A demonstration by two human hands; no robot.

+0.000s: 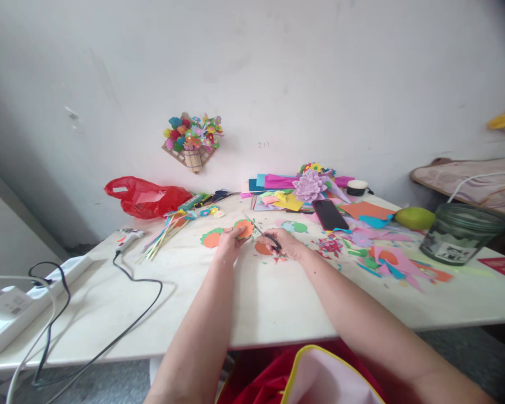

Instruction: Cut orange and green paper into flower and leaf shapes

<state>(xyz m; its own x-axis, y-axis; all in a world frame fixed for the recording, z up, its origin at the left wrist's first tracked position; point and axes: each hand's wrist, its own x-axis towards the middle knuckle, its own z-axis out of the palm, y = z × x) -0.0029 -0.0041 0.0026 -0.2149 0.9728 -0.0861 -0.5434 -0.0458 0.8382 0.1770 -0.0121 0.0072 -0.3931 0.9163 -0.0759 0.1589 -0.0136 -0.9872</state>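
Head view: left hand [232, 240] pinches an orange cutout [244, 228], right hand [288, 242] grips scissors [272, 241]; an orange disc [261, 248] lies between them on the worktop [273, 306].

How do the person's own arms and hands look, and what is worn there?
No sleeve or watch shows on the left forearm or right forearm; the right has a small dark spot. The left hand and right hand are ungloved.
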